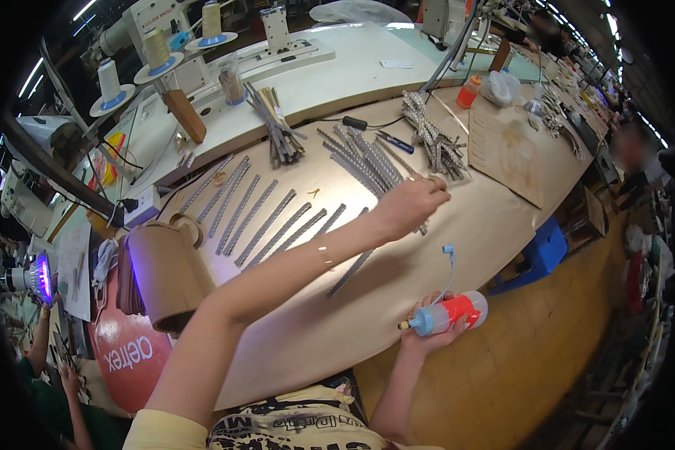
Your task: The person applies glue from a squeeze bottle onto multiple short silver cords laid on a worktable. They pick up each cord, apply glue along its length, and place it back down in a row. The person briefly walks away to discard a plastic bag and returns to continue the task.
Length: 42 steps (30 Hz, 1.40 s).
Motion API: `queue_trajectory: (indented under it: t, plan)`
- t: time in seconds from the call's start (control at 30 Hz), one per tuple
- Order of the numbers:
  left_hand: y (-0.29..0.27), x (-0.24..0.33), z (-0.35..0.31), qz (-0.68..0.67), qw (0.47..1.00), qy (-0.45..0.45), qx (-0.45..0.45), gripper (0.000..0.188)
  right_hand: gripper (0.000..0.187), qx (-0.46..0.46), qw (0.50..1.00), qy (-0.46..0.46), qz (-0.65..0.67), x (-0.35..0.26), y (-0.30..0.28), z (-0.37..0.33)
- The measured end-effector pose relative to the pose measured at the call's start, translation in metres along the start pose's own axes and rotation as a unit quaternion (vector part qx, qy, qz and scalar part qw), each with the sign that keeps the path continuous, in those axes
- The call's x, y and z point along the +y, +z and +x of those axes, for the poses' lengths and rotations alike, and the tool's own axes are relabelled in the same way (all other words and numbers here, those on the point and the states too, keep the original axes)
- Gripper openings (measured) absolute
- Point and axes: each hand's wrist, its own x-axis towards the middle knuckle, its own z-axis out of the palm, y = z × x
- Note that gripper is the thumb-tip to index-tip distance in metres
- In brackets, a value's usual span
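Note:
My left arm reaches across the table, and my left hand (412, 204) is closed in a pinch beside a fan of grey braided strips (367, 161). What its fingertips hold is hidden; the end of a pale strip (424, 227) shows just below it. My right hand (432, 334), nearer my body, grips a clear squeeze bottle (457, 313) with a red label and light-blue top. The bottle lies tilted, nozzle toward the left, its blue cap (448, 249) dangling upward on a strap. Separate grey strips (266, 232) lie in a slanting row left of my left hand.
Behind the strips are a grey bundle (281, 142), a pale braided bundle (427, 127), a pen (395, 142) and brown cardboard (506, 157). An orange-topped bottle (469, 91) stands far right. A curved brown piece (169, 274) sits left. A blue stool (536, 259) is below the right edge.

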Motion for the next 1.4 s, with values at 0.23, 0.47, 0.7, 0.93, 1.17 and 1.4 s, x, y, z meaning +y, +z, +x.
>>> queue_trajectory:
  t: [0.23, 0.47, 0.7, 0.93, 1.17, 1.4]
  plan:
    - [0.070, 0.011, 0.012, -0.028, 0.993, 0.025, -0.108, 0.031, 0.053, -0.098, 0.994, 0.025, 0.044, -0.001, -0.010, 0.002]
    - [0.007, -0.051, -0.026, 0.058, 0.984, -0.152, -0.077, 0.031, 0.053, -0.038, 0.999, 0.016, 0.007, -0.001, -0.008, -0.002]
    - [-0.030, -0.081, -0.061, 0.037, 0.954, -0.274, -0.114, 0.037, 0.052, -0.068, 0.997, 0.026, 0.009, -0.002, -0.010, 0.000]
    - [-0.005, -0.073, -0.060, 0.037, 0.969, -0.234, -0.075, 0.032, 0.047, -0.101, 0.993, 0.044, 0.043, -0.003, -0.012, 0.002]
    - [-0.041, -0.051, -0.045, 0.013, 0.969, -0.241, 0.060, 0.014, 0.048, 0.042, 0.999, -0.004, 0.023, 0.003, 0.003, 0.000]
    - [-0.089, 0.083, -0.108, -0.046, 0.987, -0.110, 0.104, 0.025, 0.051, 0.013, 1.000, -0.013, -0.008, 0.001, 0.007, -0.001]
